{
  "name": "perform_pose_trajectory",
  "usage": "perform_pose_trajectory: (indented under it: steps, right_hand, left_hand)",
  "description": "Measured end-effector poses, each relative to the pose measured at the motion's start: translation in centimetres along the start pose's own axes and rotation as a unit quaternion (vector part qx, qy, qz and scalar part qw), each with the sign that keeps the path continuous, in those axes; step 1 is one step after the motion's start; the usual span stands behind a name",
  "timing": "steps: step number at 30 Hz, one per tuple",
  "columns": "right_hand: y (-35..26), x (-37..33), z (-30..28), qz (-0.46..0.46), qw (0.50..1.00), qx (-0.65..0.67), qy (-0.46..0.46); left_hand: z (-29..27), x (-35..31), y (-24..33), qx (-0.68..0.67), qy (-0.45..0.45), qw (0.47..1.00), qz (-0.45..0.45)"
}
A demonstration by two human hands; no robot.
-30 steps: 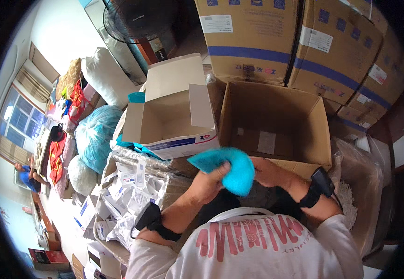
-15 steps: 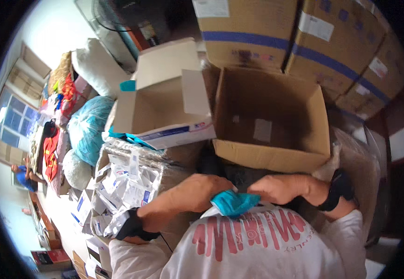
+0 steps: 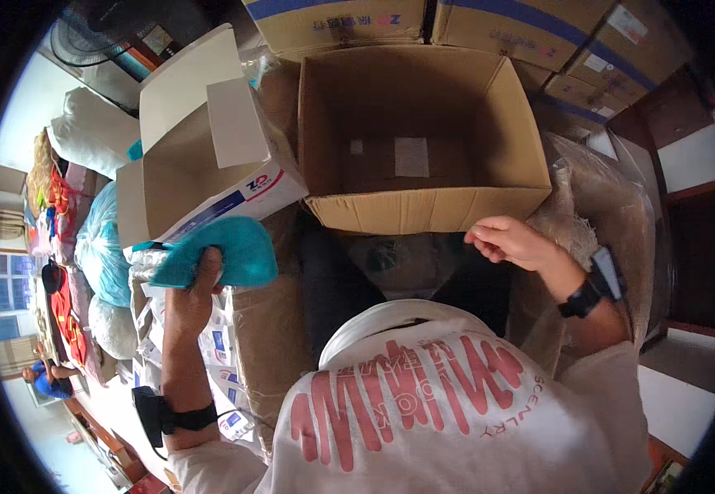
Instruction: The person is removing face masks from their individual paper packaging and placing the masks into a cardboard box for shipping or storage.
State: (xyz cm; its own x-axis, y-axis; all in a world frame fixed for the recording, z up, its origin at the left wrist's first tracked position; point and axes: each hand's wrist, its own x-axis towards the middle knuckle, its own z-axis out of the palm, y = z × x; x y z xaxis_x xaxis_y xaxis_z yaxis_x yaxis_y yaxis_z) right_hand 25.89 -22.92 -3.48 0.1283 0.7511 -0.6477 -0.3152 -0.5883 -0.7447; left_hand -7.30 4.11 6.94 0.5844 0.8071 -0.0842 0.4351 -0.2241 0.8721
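Observation:
A flat, rounded teal piece of soft fabric (image 3: 246, 251) is gripped in my left hand (image 3: 199, 284), thumb on top and fingers hidden beneath. It is held at the near side of a white carton (image 3: 271, 177) with raised flaps, overlapping its front edge. My right hand (image 3: 507, 241) is apart from it, fingers curled together with nothing visible in them. That hand is near the front right corner of a large open brown cardboard box (image 3: 423, 210), which has pale patches on its inside bottom.
White and blue small packets (image 3: 221, 337) lie heaped beside my left forearm. Stacked brown cartons (image 3: 505, 33) stand behind the open box. Clear plastic wrapping (image 3: 612, 189) is at the right. A stuffed teal bag (image 3: 104, 247) and a person in blue (image 3: 48, 380) are at the left.
My hands have moved apart from near my chest. The left carried the teal fabric, now spread flatter, toward the white carton. The right let go and moved outward. The view has shifted.

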Motion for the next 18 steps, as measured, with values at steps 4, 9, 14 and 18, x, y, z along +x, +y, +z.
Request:
perform_pose_trajectory:
  steps: [4,9,14,18]
  right_hand:
    - [8.6,5.6,-0.3,-0.001,0.975,0.21,0.07]
    - [15.5,12.0,-0.8,0.07,0.956,0.233,0.162]
    - [17.9,14.3,-1.0,0.082,0.962,0.186,0.183]
    - [17.7,14.5,-1.3,0.093,0.971,0.141,0.168]
  left_hand:
    - [3.0,0.1,-1.2,-0.231,0.03,0.971,-0.05]
    - [7.0,0.3,-0.8,-0.277,0.03,0.958,-0.068]
    - [8.5,0.1,-0.1,-0.289,-0.02,0.953,-0.087]
    - [8.7,0.4,-0.9,-0.325,-0.047,0.938,-0.108]
